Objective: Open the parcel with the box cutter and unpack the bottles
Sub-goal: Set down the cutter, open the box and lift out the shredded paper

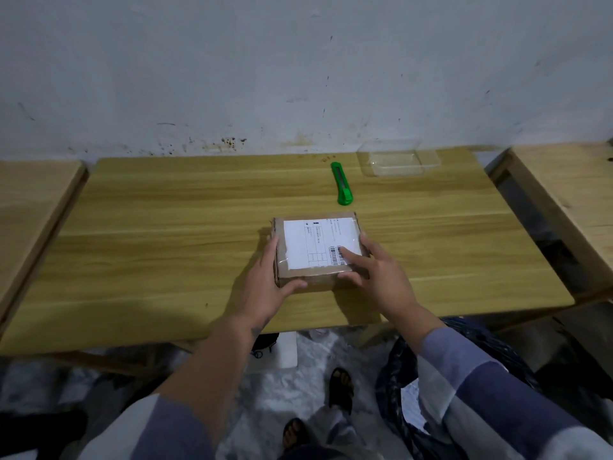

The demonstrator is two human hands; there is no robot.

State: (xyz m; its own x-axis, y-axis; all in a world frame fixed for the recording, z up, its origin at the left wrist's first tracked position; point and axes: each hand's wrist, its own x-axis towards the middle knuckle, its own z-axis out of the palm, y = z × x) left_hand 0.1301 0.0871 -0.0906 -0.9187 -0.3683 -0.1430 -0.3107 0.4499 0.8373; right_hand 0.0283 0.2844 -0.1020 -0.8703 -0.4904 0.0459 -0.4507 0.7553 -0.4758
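Note:
A small brown cardboard parcel [318, 273] with a white shipping label lies flat on the wooden table [149, 227], taped shut. My left hand [265, 283] holds its left side, fingers along the edge and thumb on the near face. My right hand [374, 270] holds the right side, with the index finger on the label's barcode and the thumb on the near face. A green box cutter [342, 184] lies on the table behind the parcel, apart from both hands. No bottles are visible.
A clear plastic tray [401, 161] sits at the table's back right by the wall. Other wooden tables stand to the left [30, 200] and right [570, 180]. A dark plastic bag [398, 376] and my sandalled feet are on the floor below.

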